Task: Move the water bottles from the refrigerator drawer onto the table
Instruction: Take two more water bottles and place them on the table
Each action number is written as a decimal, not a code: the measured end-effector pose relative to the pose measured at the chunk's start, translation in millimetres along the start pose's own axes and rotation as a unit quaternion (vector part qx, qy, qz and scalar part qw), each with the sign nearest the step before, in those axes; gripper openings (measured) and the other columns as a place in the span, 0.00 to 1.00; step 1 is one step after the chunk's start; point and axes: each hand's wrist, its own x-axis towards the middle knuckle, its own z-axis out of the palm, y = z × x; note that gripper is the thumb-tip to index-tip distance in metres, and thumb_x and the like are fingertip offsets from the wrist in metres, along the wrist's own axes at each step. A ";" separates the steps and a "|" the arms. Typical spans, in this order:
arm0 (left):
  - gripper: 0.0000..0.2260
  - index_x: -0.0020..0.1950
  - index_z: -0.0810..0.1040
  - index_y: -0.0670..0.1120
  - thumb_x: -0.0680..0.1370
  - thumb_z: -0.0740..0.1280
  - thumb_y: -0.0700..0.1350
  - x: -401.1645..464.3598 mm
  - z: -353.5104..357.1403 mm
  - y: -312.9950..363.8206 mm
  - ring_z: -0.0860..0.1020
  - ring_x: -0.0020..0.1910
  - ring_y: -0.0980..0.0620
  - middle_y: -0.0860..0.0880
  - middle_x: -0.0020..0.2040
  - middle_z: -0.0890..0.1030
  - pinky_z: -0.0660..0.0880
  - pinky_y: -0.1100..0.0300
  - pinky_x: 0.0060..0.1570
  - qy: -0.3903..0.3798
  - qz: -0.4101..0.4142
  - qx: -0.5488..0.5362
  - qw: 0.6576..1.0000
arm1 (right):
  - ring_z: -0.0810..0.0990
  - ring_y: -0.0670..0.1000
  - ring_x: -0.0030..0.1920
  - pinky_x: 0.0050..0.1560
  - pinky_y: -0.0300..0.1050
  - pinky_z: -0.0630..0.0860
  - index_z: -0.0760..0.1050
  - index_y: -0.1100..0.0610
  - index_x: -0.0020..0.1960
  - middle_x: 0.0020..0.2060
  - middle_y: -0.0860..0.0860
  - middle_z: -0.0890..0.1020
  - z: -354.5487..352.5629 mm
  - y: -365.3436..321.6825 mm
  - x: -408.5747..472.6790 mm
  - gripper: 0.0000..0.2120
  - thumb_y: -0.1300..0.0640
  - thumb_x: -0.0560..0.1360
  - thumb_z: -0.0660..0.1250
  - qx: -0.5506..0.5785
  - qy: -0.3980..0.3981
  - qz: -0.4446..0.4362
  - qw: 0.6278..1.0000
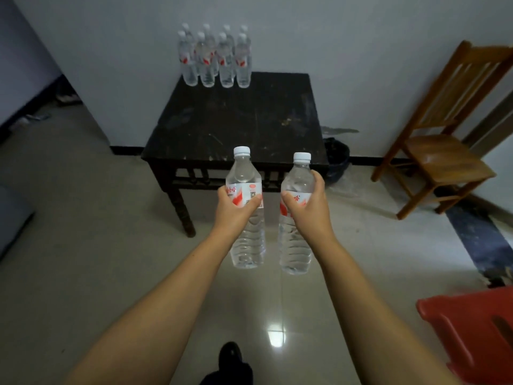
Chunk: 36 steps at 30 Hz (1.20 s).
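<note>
My left hand (236, 209) grips a clear water bottle (245, 176) with a white cap and a red-and-white label, held upright. My right hand (306, 204) grips a second, matching bottle (295, 245), also upright. Both bottles hang in the air just in front of the near edge of a dark square table (238, 120). Several more water bottles (216, 56) stand in two rows at the table's far left corner, against the wall. The refrigerator drawer is out of view.
A wooden chair (441, 145) stands to the right of the table. A dark bin (337, 159) sits between them by the wall. A red plastic stool (472, 334) is at the lower right. Pale glossy tiles cover the floor; my dark shoe (230, 359) shows below.
</note>
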 end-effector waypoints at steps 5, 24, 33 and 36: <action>0.30 0.70 0.61 0.48 0.73 0.72 0.50 58.0 -44.5 10.2 0.76 0.53 0.52 0.52 0.56 0.73 0.73 0.56 0.50 -0.002 0.007 0.003 1.000 | 0.72 0.47 0.57 0.49 0.38 0.70 0.54 0.45 0.75 0.67 0.52 0.68 61.4 -27.5 42.2 0.36 0.49 0.73 0.70 0.012 0.001 0.008 1.000; 0.31 0.70 0.61 0.49 0.72 0.73 0.50 323.4 -65.4 84.5 0.74 0.51 0.54 0.52 0.57 0.72 0.72 0.59 0.46 0.086 -0.007 -0.029 0.996 | 0.72 0.46 0.56 0.52 0.40 0.69 0.56 0.46 0.74 0.67 0.51 0.68 192.7 -85.3 304.1 0.34 0.50 0.73 0.70 0.003 -0.089 -0.072 0.993; 0.33 0.72 0.60 0.49 0.72 0.74 0.47 442.8 -87.7 109.6 0.73 0.55 0.54 0.52 0.59 0.71 0.71 0.59 0.50 0.121 -0.010 -0.051 0.991 | 0.72 0.51 0.64 0.60 0.45 0.70 0.54 0.46 0.75 0.69 0.51 0.67 263.0 -104.0 418.6 0.37 0.49 0.73 0.70 -0.009 -0.115 -0.053 0.992; 0.33 0.72 0.60 0.48 0.72 0.74 0.45 493.7 -98.5 111.6 0.73 0.54 0.55 0.51 0.60 0.72 0.71 0.60 0.48 0.113 -0.015 -0.055 0.992 | 0.73 0.50 0.63 0.60 0.46 0.71 0.54 0.46 0.75 0.68 0.51 0.68 297.0 -106.5 456.7 0.37 0.49 0.72 0.71 -0.004 -0.119 -0.049 0.992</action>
